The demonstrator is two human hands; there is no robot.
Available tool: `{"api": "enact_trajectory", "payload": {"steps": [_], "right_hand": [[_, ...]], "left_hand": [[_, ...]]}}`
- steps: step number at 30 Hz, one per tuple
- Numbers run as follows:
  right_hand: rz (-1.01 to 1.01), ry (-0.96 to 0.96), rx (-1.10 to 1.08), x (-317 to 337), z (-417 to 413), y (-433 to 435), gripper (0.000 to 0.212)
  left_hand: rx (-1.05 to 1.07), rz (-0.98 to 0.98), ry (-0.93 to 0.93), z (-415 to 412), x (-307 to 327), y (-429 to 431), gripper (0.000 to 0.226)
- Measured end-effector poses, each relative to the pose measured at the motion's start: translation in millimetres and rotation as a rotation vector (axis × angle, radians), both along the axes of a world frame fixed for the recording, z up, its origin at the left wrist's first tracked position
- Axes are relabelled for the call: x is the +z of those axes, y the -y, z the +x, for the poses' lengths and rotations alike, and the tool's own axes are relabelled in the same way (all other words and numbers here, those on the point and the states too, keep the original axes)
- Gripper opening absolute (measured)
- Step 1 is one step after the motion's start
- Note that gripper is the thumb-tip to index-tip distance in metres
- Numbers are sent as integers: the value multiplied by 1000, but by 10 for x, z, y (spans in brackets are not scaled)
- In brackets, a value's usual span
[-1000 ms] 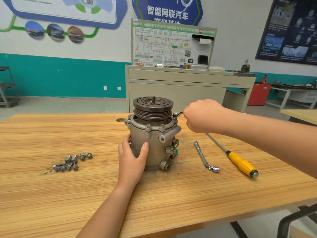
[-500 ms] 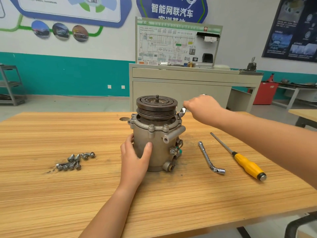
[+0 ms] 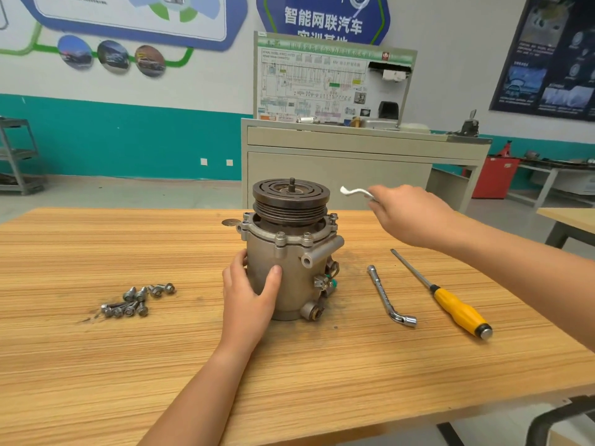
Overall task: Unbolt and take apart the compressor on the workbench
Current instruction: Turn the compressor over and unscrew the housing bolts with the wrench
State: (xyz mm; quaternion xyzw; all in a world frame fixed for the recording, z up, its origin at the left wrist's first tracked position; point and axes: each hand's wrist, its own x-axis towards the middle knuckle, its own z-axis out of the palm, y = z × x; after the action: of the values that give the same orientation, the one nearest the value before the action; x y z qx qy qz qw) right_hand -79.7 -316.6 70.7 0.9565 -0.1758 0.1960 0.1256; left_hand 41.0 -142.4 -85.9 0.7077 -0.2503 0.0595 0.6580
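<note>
Workbench, one: wood-grain top, bearing every item below.

Compressor, one: grey metal housing, standing upright near the middle of the top, towards its far edge. One dark grooved pulley sits on its upper end, with a short threaded stub at the centre. Three bolt heads show on the near and right rim of the flange; the far rim is hidden.

Hands, two. Left hand: wrapped round the near left side of the housing, thumb spread across the front, fingers curled out of sight behind. Right hand: raised to the right of the pulley and clear of it, fingers closed round one tool.

Screwdriver, one: yellow handle, lying on the top well right of the housing, blade pointing away.

L-shaped socket wrench, one: lying between housing and screwdriver, touching neither.

Bent wrench, one: bright metal, blurred, gripped in the right hand with its free end pointing towards the pulley, apart from it.

Loose bolts, eight or nine: clustered left of the housing; overlap prevents an exact count.

Disc, one: small, flat, dark, on the top just behind the housing's left side.
</note>
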Motion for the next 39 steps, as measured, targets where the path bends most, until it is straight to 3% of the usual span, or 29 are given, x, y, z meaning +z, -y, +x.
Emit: {"api": "enact_trajectory", "payload": {"steps": [10,21,28,33,39], "right_hand": [[-125,-291,-157,66,90,-335,12],[-463,-471,-155,132,154,-517,18],[-402,-510,-160,105,134,-407,23],[-530,-539,-163,151,134,-248,23],[-525,-345,-123,59,282,2,27]], "left_hand": [[-8,-7,5,4,1,1,59],[-18,-6,-15,-19,10,3,62],[-6,-7,-9,7,-3,7,63],[-12,-9,-12,0,-16,2,62],[1,-17,-8,-22,0,17,61]]}}
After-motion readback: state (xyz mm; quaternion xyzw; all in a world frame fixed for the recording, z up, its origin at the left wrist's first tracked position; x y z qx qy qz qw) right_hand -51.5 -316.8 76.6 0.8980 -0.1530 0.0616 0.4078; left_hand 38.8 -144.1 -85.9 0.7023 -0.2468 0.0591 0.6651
